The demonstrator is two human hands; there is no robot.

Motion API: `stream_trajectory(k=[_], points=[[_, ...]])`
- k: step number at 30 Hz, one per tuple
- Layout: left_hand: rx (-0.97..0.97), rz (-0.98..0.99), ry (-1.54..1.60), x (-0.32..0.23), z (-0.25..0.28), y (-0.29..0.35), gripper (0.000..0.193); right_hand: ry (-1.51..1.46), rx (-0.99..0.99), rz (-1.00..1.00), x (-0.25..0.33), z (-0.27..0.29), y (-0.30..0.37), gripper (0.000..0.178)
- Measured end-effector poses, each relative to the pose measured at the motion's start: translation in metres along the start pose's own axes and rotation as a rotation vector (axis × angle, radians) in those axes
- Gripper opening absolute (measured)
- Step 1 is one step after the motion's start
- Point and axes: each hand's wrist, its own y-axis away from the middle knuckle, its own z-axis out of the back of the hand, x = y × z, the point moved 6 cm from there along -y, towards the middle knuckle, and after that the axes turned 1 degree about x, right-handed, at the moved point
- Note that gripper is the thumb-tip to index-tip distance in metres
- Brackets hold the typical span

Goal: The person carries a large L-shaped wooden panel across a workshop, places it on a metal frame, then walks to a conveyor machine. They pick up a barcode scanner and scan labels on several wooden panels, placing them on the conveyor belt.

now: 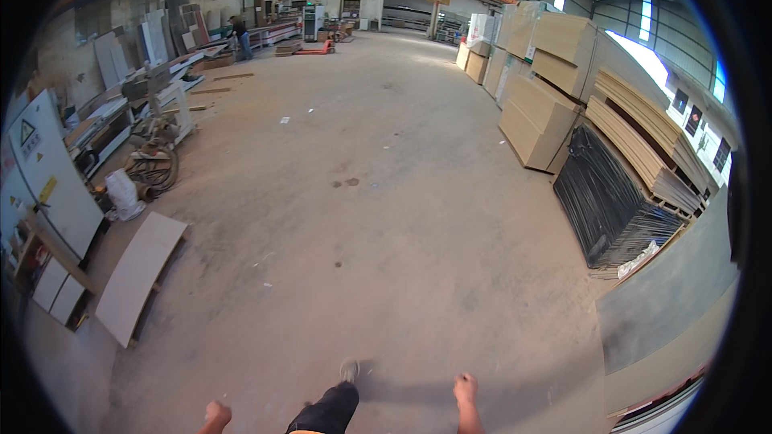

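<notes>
At the lower edge, my left hand (217,414) hangs over the concrete floor, its fingers curled into a loose fist. My right hand (465,388) is held out farther right and slightly higher, closed as well. I see nothing in either hand, and neither one touches anything. Between them a leg in dark trousers (330,410) stretches forward, ending in a light shoe (349,370) on the floor. A pale board (141,273) lying on the left is the nearest loose thing to my left hand.
On the right stand stacked wooden panels (539,124), a black-wrapped stack (603,201) and a grey sheet (667,305). To the left are a white cabinet (52,169), a white sack (124,194) and machinery (153,104). A person (240,37) stands far left, near a red pallet truck (318,49).
</notes>
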Motion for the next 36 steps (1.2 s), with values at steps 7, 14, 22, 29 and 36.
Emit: stream_trajectory(k=[7,14,22,29,36], points=[[-0.112,0.133,0.305,-0.24,0.114,-0.146,0.026,0.169,0.185,0.237,0.175,-0.112,-0.194,0.016],[-0.4,-0.758,0.44,-0.747,0.45,-0.122,0.012,0.005,0.22,-0.444,0.133,-0.123,-0.242,0.024],[-0.185,-1.199,0.682,-1.075,0.604,-0.022,0.011,0.897,0.287,-0.19,0.141,-0.185,-0.461,0.058],[0.107,-1.316,0.505,-1.241,0.693,-0.026,0.028,0.19,0.347,-0.121,0.417,-0.323,-0.899,0.052],[0.05,-2.166,0.379,-1.468,0.778,0.009,0.028,0.1,0.215,0.229,0.712,-0.443,-1.175,0.036]])
